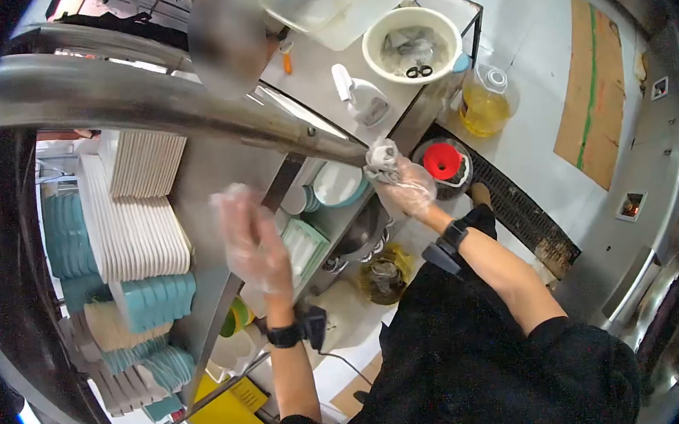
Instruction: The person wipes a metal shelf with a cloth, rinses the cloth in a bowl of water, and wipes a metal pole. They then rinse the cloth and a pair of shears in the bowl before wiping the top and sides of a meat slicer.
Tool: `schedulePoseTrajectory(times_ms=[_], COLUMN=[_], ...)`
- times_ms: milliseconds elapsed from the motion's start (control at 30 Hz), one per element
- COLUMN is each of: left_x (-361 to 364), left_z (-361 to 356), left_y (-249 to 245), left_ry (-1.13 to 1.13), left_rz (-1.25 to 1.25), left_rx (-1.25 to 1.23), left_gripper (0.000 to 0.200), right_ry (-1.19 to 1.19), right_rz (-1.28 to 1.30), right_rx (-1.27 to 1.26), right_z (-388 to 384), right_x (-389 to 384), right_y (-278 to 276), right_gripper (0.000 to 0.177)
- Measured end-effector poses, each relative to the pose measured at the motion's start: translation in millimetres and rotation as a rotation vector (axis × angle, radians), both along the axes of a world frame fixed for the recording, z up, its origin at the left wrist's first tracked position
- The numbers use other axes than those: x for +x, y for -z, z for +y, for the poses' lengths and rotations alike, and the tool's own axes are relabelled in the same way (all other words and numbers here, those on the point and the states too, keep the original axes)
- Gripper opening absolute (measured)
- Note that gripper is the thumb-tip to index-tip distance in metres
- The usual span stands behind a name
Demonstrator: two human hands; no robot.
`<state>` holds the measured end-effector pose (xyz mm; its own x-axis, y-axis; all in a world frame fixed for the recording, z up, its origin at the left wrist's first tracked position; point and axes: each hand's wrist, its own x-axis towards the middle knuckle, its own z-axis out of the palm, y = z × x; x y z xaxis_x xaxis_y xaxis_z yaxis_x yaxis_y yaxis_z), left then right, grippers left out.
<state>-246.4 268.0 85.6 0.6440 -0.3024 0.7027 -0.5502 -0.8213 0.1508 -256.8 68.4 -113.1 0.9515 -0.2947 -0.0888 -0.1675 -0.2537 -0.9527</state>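
Both hands wear clear plastic gloves. My right hand (pixel 409 191) is closed on a crumpled white and grey cloth (pixel 382 159), held at the end of the long metal rail (pixel 182 104). My left hand (pixel 252 241) is raised with its fingers stretched out, slightly blurred, and holds nothing. It hovers beside the metal shelf, between stacked white plates (pixel 141 235) on the left and a green-rimmed tray (pixel 304 248) on the right. Just past my right hand, a red funnel (pixel 442 161) sits on a round container near the floor.
A white spray bottle (pixel 362 102) and a white basin (pixel 376 45) with scissors (pixel 419 71) stand on the side table. A jug of yellow oil (pixel 486 106) is on the floor. Stoves (pixel 647 264) line the right side. Teal dishes (pixel 156 303) fill the left shelf.
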Motion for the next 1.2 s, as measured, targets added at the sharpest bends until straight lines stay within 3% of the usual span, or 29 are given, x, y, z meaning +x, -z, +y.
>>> schedulePoseTrajectory(times_ms=[33,67,100,133,200,233,267,333,367,400,433,467,500,533,667,700,733,767,800,833,933,1067,1133,1200], left_x=[-13,-27,-38,-47,-57,-59,-57,-43,-34,-25,-16,-7,3,11,32,37,39,38,37,36,28,21,17,14], left_z=[-10,-12,-16,-32,-69,-87,-100,-124,-137,-151,-163,-173,-183,-185,-220,-226,-231,-234,-238,-251,-254,-276,-285,-285], left_y=[1,14,29,38,52,57,72,103,114,121,126,125,124,141,149,153,156,158,158,136,146,123,110,110], left_ry=[0.082,0.224,0.366,0.35,0.29,0.248,0.218,0.229,0.233,0.235,0.184,0.221,0.259,0.263,0.041,-0.041,-0.067,-0.071,-0.073,-0.104,-0.226,-0.284,-0.319,-0.32], left_rz=[0.032,0.172,0.311,0.396,0.595,0.711,0.802,0.995,0.998,0.998,1.084,1.127,1.166,1.266,1.324,1.35,1.4,1.419,1.436,1.414,1.422,1.31,1.277,1.257], left_rx=[0.034,-0.029,-0.092,-0.033,0.016,0.003,-0.108,-0.389,-0.508,-0.627,-0.748,-0.896,-1.045,-1.231,-1.312,-1.285,-1.381,-1.431,-1.481,-1.502,-1.493,-1.476,-1.497,-1.534], left_gripper=[0.041,0.041,0.041,0.041,0.051,0.06,0.07,0.101,0.104,0.107,0.11,0.103,0.097,0.102,0.071,0.067,0.063,0.062,0.061,0.06,0.059,0.054,0.055,0.058], right_ry=[-0.018,-0.022,-0.075,-0.126,-0.135,-0.176,-0.217,-0.305,-0.35,-0.565,-0.539,-0.515,-0.525,-0.584,-0.833,-0.738,-0.681,-0.634,-0.56,-0.434,-0.388,-0.324,-0.315,-0.254], right_rz=[-0.137,-0.138,-0.017,0.102,0.091,0.081,0.075,0.143,0.191,0.256,0.229,0.2,0.065,0.078,0.226,0.087,0.054,0.218,0.127,0.111,0.272,0.401,0.491,0.521], right_rx=[0.436,0.431,0.244,0.056,0.074,0.12,0.164,0.089,0.038,0.119,0.055,-0.009,0.123,0.065,-0.184,-0.306,-0.259,-0.038,0.178,0.061,0.351,0.608,0.912,0.89], right_z=[3,-10,-28,-41,-53,-61,-69,-88,-98,-115,-119,-123,-133,-148,-214,-229,-246,-261,-279,-296,-330,-318,-305,-287], right_x=[6,1,-8,-12,-7,-5,-2,-5,-4,2,4,7,10,16,61,69,90,117,144,176,264,334,347,365], right_y=[38,21,-20,-42,-9,-5,-4,-42,-53,-75,-68,-71,-77,-82,-104,-93,-93,-70,-46,-39,-30,-47,-70,-73], right_gripper=[0.048,0.048,0.046,0.043,0.043,0.055,0.068,0.069,0.071,0.073,0.072,0.071,0.068,0.067,0.06,0.058,0.053,0.057,0.06,0.059,0.067,0.083,0.088,0.082])
